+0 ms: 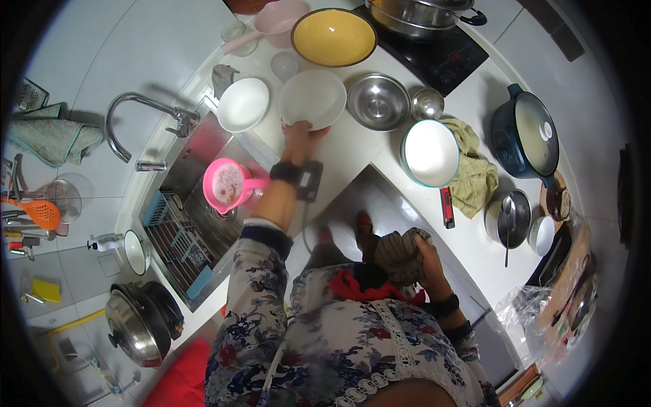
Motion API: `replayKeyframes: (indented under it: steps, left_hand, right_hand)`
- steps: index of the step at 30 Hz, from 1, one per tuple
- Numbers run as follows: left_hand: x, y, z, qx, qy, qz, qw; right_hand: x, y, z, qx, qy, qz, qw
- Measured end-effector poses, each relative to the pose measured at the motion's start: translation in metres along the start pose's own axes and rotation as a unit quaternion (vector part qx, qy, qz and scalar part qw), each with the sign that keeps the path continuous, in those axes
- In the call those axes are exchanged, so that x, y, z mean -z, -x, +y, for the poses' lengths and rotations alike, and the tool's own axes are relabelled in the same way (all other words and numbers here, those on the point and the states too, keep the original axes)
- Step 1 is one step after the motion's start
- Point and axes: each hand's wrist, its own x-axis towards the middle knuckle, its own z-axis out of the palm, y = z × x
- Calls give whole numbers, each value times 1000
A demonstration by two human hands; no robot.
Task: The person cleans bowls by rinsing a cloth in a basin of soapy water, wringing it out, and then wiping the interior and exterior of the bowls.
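Note:
My left hand reaches over the counter to the near rim of a translucent white bowl; its fingers are partly hidden at the rim. A grey-green cloth is bunched in my right hand, close to my waist. Left of the translucent bowl stands a white bowl, and right of it a stainless steel bowl. Behind them is a yellow enamel bowl with a dark rim. A pink plastic dipper with foamy liquid is over the sink, left of my forearm.
The sink with its faucet lies left. On the right counter are a white bowl with a teal rim, a green cloth, a red-handled tool and a blue lidded pot. A steel pot sits on the induction cooktop.

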Motion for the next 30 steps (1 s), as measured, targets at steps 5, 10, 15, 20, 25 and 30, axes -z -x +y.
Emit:
replayKeyframes:
  steps: [5,10,15,20,25,30]
  left_hand:
    - [42,37,7,56,92,-63,992]
    - [56,110,81,58,104,74,990]
    - [117,119,107,-229,-62,206,949]
    - [141,134,124,-558,-644,260,454]
    - [131,146,115,-419,-383,216,794]
    - [81,159,93,-70,85,35,993]
  right_hand:
    - [-5,-3,5,-37,3,-15,999]
    - [-11,-13,15,20,106,-76,991]
    - [-47,-6,-6,75,270,-80,957]
    - [-54,-16,-17,128,336,-146,922]
    - [-105,-23,-48,160,429,-126,880]
    - [-196,-5,-106,228,336,-272,873]
